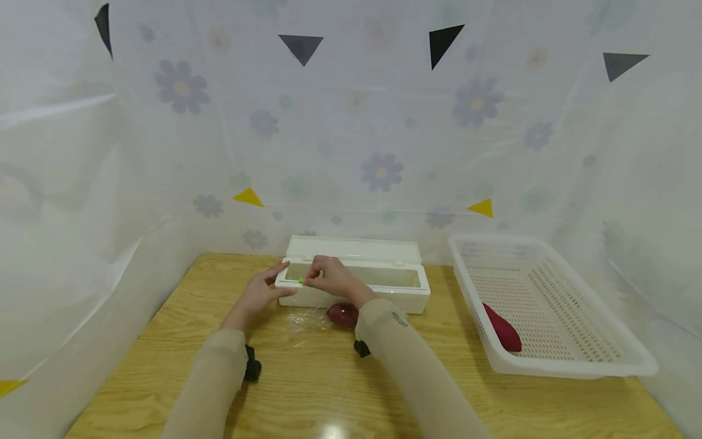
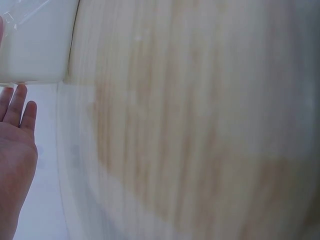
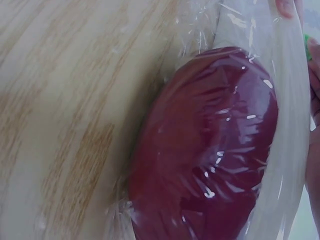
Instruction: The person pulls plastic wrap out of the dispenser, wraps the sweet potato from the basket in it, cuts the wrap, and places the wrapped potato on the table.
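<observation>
A long white cling film box (image 1: 351, 297) stands with its lid (image 1: 353, 249) raised at the back. My left hand (image 1: 258, 300) grips its left end, thumb over the front edge and index finger at the back edge. In the left wrist view the other fingers (image 2: 16, 105) lie straight against that end. At the box's front edge, near the left end, my right hand (image 1: 331, 274) pinches a small green slider (image 1: 301, 280). Clear film (image 1: 307, 320) comes down in front of the box, around a dark red, smooth, rounded sweet potato (image 3: 205, 145) lying on the table under my right wrist.
A white slotted basket (image 1: 570, 367) stands to the right with another red, elongated sweet potato (image 1: 503, 329) in its near left corner. The wooden table (image 1: 307, 390) meets a patterned plastic sheet (image 1: 329, 152) close behind the box.
</observation>
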Available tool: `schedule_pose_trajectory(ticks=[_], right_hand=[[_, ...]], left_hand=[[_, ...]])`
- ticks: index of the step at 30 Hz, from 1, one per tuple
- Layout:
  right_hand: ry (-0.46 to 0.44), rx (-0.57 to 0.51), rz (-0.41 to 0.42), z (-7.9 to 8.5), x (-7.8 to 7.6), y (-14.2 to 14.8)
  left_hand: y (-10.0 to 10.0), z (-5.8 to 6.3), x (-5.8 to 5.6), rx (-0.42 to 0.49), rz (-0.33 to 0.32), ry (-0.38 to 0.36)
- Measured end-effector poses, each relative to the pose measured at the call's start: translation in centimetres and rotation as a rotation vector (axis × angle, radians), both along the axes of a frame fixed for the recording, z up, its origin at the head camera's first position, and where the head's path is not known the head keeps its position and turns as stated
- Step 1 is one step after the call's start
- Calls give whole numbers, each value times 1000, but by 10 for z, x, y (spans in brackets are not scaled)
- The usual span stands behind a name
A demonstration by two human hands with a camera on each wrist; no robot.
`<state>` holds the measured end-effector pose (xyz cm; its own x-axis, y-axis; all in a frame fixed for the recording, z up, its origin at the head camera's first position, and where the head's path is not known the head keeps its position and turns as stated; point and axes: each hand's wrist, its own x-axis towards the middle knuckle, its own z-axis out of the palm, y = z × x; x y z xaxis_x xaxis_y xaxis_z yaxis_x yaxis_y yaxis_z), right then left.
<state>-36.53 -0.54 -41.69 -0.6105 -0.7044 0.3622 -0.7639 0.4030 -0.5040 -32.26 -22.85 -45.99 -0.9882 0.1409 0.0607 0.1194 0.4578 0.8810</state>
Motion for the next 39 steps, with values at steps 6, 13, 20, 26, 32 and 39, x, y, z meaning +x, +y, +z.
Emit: schedule_pose_trajectory(ticks=[6, 13, 20, 26, 32, 39], right_hand=[[8, -11, 2, -1, 0, 2], [12, -26, 4, -1, 0, 6], [25, -41, 6, 0, -1, 9], [33, -32, 2, -2, -3, 11], [41, -23, -8, -2, -1, 14], [27, -29, -14, 1, 3, 18]], left_hand=[[-1, -1, -1, 2, -5, 0], [-1, -2, -4, 10, -4, 11], [0, 2, -2, 20, -10, 16], [-1, 2, -2, 20, -10, 15], [-3, -1, -2, 27, -3, 25], [0, 1, 1, 24, -9, 31]])
